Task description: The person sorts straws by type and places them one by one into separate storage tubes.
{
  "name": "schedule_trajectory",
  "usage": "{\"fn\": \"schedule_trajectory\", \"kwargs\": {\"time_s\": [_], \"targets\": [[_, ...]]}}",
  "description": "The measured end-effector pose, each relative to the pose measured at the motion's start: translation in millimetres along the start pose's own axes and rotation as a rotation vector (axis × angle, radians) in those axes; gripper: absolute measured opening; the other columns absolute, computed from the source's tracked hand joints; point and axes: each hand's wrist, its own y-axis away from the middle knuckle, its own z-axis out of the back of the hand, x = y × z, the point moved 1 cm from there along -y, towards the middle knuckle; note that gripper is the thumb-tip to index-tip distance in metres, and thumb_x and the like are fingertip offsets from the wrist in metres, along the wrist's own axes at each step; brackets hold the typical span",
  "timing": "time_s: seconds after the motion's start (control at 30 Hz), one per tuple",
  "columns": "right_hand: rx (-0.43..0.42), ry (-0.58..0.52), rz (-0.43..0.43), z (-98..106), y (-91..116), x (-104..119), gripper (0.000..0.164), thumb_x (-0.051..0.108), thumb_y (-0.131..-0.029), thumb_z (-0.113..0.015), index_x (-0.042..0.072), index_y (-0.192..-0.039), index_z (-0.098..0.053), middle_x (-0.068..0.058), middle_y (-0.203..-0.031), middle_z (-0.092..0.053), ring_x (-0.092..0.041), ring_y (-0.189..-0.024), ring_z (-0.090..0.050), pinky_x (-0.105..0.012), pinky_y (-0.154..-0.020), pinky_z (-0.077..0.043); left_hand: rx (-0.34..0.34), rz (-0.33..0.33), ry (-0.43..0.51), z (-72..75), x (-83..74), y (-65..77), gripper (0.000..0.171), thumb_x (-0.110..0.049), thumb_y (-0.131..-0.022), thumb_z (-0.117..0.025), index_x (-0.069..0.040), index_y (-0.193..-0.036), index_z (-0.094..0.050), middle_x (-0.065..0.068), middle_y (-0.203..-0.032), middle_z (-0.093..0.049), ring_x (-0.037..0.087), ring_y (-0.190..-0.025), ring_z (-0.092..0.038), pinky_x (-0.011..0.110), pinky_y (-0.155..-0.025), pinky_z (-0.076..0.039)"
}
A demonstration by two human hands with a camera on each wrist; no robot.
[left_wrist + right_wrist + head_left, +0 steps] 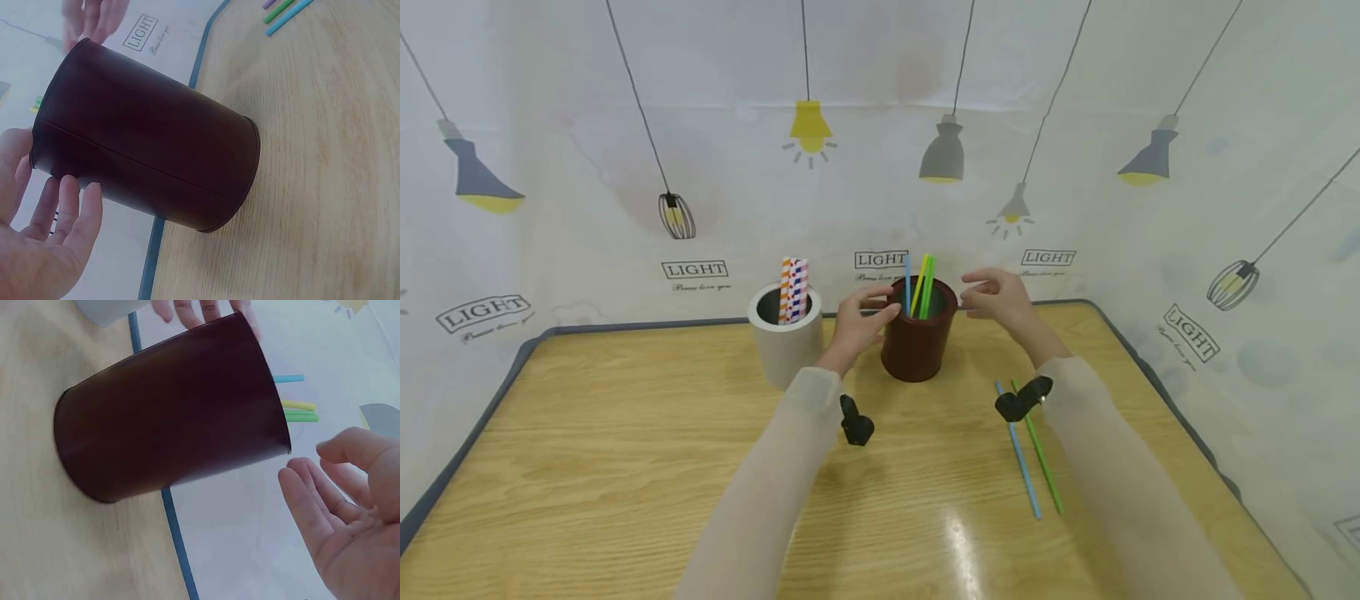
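Observation:
A dark reddish-brown cylindrical holder (913, 350) stands upright on the table, with blue, yellow and green straws (927, 287) rising from it. At its left side is my left hand (857, 327), thumb and fingertips spread right at the rim and upper wall. That hand's fingers (81, 212) look relaxed in the left wrist view. My right hand (1000, 302) hovers to the right of the rim, holding nothing, its fingers (306, 500) loosely bent and apart from the holder. Left of the brown holder stands a white holder (786, 354) with patterned straws (793, 290).
A blue straw (1024, 471) and a green straw (1045, 467) lie on the wooden table (625, 467) beside my right forearm. Behind the holders rises a pale wall covering (880, 192) printed with lamps. A dark band edges the table at the back and sides.

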Motion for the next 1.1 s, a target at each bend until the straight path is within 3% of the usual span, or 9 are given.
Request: {"fn": "schedule_trajectory", "kwargs": {"time_s": [0.27,0.53,0.87,1.1], "targets": [[0.075,0.047,0.003,9,26,-13,0.036,0.004,-0.090,-0.056,-0.009,-0.123,-0.048,-0.019,-0.098,-0.062,-0.028,-0.089,-0.061,-0.041,-0.077,-0.052,-0.001,-0.004,-0.013,-1.5,-2.2,1.7,0.034,-0.017,-0.086,-0.065,-0.013,-0.119,-0.060,0.013,-0.115,-0.051,0.028,-0.102,-0.054,0.048,-0.077,-0.051],[0.100,0.101,-0.006,18,50,-34,0.037,0.005,-0.089,-0.057,-0.009,-0.123,-0.050,-0.027,-0.102,-0.060,-0.043,-0.096,-0.057,-0.039,-0.073,-0.054,-0.002,-0.004,-0.021,-0.6,-6.0,5.1,0.034,-0.017,-0.087,-0.065,-0.012,-0.120,-0.059,0.013,-0.115,-0.051,0.027,-0.103,-0.053,0.047,-0.077,-0.051],[0.087,0.119,-0.053,25,76,-60,0.039,0.006,-0.089,-0.057,-0.011,-0.123,-0.048,-0.030,-0.102,-0.058,-0.040,-0.092,-0.059,-0.048,-0.075,-0.051,0.001,0.000,-0.016,-0.5,-6.1,4.6,0.035,-0.017,-0.086,-0.065,-0.011,-0.121,-0.059,0.013,-0.115,-0.050,0.028,-0.104,-0.053,0.048,-0.078,-0.051],[0.085,0.140,-0.093,24,87,-77,0.041,0.005,-0.088,-0.057,-0.012,-0.124,-0.046,-0.031,-0.103,-0.058,-0.042,-0.092,-0.058,-0.047,-0.074,-0.052,-0.004,-0.006,-0.021,-0.3,-4.1,3.0,0.034,-0.017,-0.086,-0.065,-0.012,-0.120,-0.059,0.013,-0.114,-0.051,0.027,-0.102,-0.053,0.050,-0.078,-0.050]]}}
